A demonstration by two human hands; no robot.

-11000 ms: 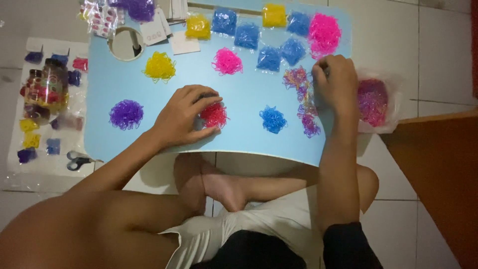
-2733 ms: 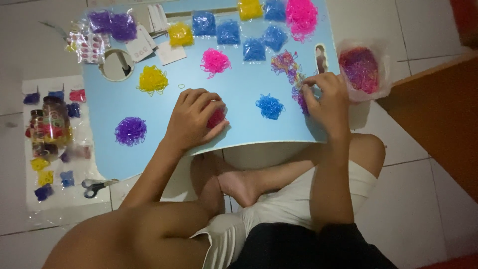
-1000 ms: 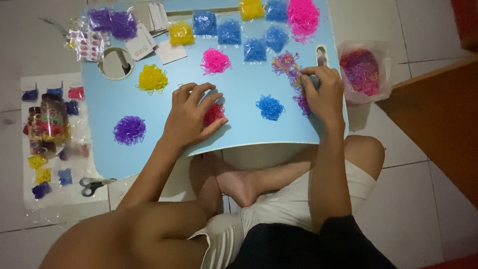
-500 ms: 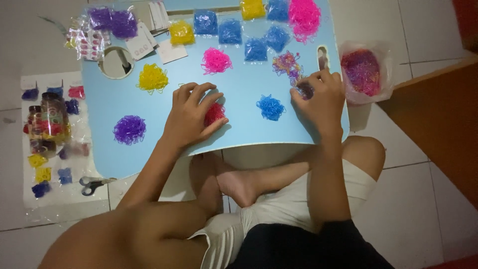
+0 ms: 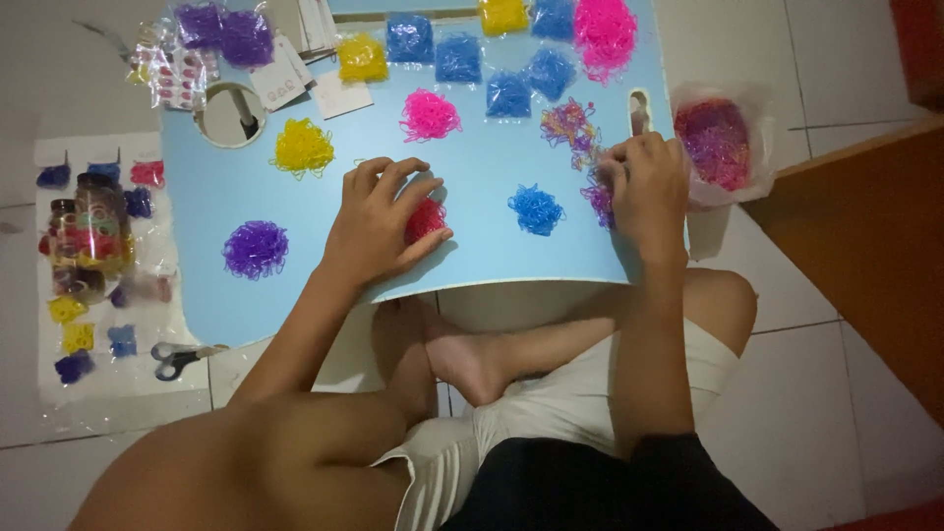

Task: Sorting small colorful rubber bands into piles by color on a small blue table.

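A light blue lap table [image 5: 472, 256] carries small piles of tiny rubber bands sorted by colour. My left hand [image 5: 379, 221] rests palm down on the red pile [image 5: 425, 218], fingers curled over it. My right hand [image 5: 644, 182] sits at the table's right edge on a mixed purple and multicoloured pile [image 5: 580, 133], fingers bunched and picking at the bands. A blue pile [image 5: 536, 208] lies between my hands. Yellow [image 5: 303, 147], purple [image 5: 256, 248] and pink [image 5: 429, 114] piles lie apart on the table.
A clear bag of mixed pink-purple bands [image 5: 716, 143] lies on the floor right of the table. Small bags of blue, yellow and pink bands line the far edge. Left on a plastic sheet are a jar [image 5: 90, 236], little packets and scissors [image 5: 182, 357]. A wooden edge [image 5: 865, 226] stands at right.
My right hand has shifted slightly back and forth over the mixed pile, fingers working at it. My left hand stays on the red pile. The view is nearly the same.
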